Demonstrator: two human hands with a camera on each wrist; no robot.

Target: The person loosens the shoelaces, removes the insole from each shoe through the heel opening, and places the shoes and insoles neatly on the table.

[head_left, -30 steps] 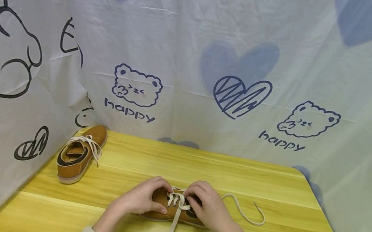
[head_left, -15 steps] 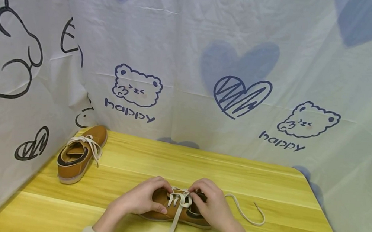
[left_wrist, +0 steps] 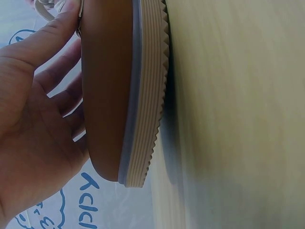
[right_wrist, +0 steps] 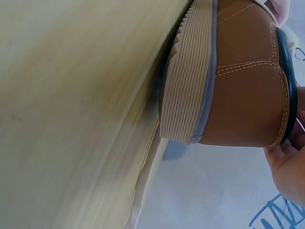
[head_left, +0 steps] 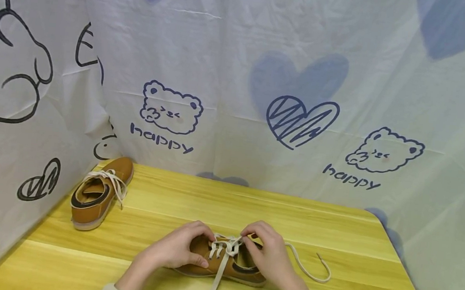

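A brown lace-up shoe (head_left: 238,274) with a ribbed pale sole stands on the table in front of the person, toe to the left. My left hand (head_left: 176,247) holds its front part, the thumb on the near side and fingers over the top, beside the eyelets. A cream shoelace (head_left: 231,247) is crossed and looped over the tongue. Between thumb and forefinger, my right hand (head_left: 270,251) pinches the lace above the shoe opening. One lace end hangs over the near side. In the right wrist view, the heel (right_wrist: 248,107) shows beside the right hand.
A matching brown shoe (head_left: 87,215), its laces tied, stands at the table's left edge. Loose lace (head_left: 308,273) curves over the wooden table (head_left: 293,216) to the right of the right hand. A printed white cloth (head_left: 224,139) rises behind and at both sides.
The right hand has shifted slightly right and up, drawing the pinched lace along, so the loop by the tongue looks smaller and more of the shoe opening shows. The left hand stays put.
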